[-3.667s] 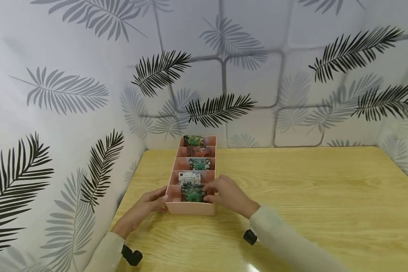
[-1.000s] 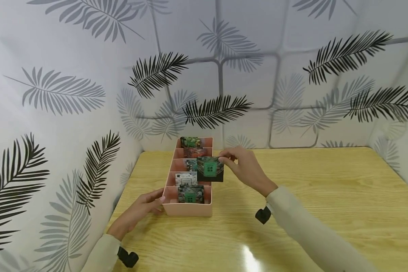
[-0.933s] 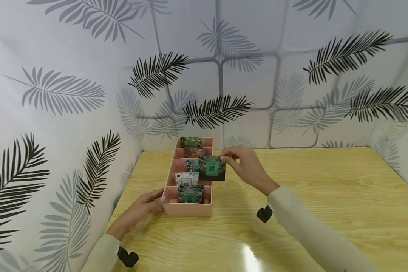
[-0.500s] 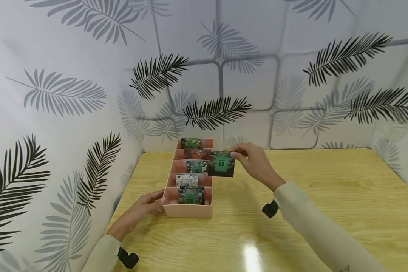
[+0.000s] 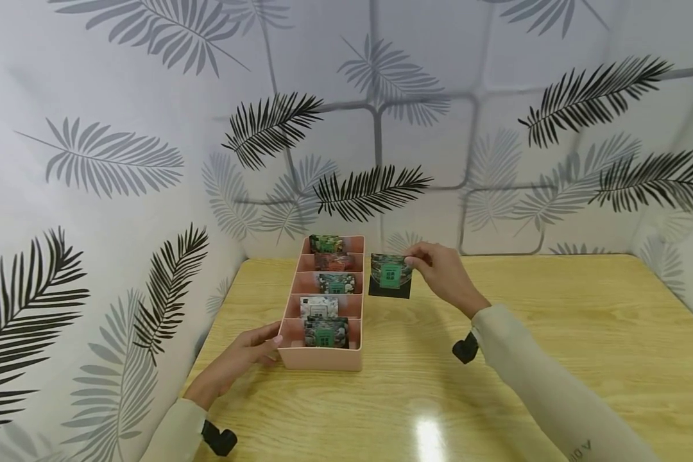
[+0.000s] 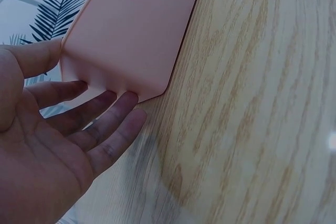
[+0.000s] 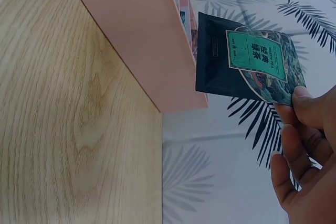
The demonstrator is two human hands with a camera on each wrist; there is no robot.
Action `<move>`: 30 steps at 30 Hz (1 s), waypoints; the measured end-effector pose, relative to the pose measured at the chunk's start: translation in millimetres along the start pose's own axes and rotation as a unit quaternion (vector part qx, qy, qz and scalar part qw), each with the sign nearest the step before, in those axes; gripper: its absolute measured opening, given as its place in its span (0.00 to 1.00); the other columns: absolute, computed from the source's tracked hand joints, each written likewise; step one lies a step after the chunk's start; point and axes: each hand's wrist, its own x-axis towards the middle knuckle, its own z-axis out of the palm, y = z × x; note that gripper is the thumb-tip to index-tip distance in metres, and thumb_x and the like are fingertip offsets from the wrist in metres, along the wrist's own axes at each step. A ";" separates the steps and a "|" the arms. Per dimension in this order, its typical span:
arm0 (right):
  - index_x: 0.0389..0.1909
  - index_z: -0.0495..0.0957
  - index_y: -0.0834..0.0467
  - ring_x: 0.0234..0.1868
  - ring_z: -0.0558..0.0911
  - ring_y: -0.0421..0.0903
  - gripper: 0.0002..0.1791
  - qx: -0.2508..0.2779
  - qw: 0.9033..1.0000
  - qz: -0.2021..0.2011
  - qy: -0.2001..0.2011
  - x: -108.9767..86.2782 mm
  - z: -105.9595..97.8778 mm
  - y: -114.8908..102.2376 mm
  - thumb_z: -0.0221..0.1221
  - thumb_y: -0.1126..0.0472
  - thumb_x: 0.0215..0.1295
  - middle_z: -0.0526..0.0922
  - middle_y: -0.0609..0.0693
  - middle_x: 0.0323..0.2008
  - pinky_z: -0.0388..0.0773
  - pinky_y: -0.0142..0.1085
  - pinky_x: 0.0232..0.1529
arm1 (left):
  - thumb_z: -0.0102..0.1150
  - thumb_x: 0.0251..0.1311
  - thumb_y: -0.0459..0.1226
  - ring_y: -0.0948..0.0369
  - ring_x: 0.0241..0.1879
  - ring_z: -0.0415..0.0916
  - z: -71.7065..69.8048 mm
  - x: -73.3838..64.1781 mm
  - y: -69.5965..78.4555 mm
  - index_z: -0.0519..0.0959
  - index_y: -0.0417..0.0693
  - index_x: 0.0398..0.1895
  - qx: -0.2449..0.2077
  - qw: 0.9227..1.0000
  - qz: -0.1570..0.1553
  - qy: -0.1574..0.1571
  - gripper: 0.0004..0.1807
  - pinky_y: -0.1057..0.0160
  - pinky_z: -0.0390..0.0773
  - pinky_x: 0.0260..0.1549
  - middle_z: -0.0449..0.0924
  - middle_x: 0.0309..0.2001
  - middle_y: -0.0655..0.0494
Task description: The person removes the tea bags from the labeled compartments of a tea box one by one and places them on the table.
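Observation:
In the head view my right hand (image 5: 446, 276) pinches the upper right corner of a tea bag packet (image 5: 390, 277), raised just right of a long pink divided box (image 5: 321, 358). The right wrist view shows the packet (image 7: 244, 61) to be dark, with a green "GREEN TEA" label; thumb and fingertips are at its edge. My left hand (image 5: 248, 353) is at the front left corner of the box. Seen from the left wrist, that hand (image 6: 58, 135) touches the pink wall (image 6: 131, 30) with extended fingertips, its thumb at the wall's edge.
The box's compartments hold more packets: a dark green one (image 5: 326, 333) in front, then a white one (image 5: 319, 307), a teal one (image 5: 336, 283), a red one (image 5: 330, 262) and a yellow-green one (image 5: 326, 244). A leaf-patterned wall (image 5: 416, 147) borders the wooden table (image 5: 525, 308).
My right hand, first at the front compartment, has lifted out the green tea packet and carried it back and rightward, off the box. The left hand stays at the box's corner.

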 end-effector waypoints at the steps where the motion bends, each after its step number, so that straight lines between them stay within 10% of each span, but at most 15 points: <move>1: 0.46 0.85 0.59 0.33 0.81 0.46 0.07 0.001 1.000 0.003 -0.001 0.8 0.5 2.0 0.60 0.61 0.76 0.86 0.51 0.37 0.77 0.43 0.35 | 0.52 0.78 0.51 0.49 0.59 0.77 0.0 0.0 -0.4 0.53 0.41 0.82 0.001 1.000 -0.001 0.000 0.40 0.46 0.77 0.59 0.52 0.79 0.37; 30: 0.47 0.84 0.61 0.40 0.84 0.52 0.09 -0.004 0.998 0.057 -0.029 25.3 21.5 49.0 0.59 0.60 0.77 0.87 0.55 0.41 0.80 0.49 0.42 | 0.52 0.78 0.51 0.50 0.59 0.76 -2.2 -0.6 -2.1 0.53 0.41 0.82 0.001 1.000 0.001 0.000 0.39 0.45 0.77 0.58 0.53 0.79 0.39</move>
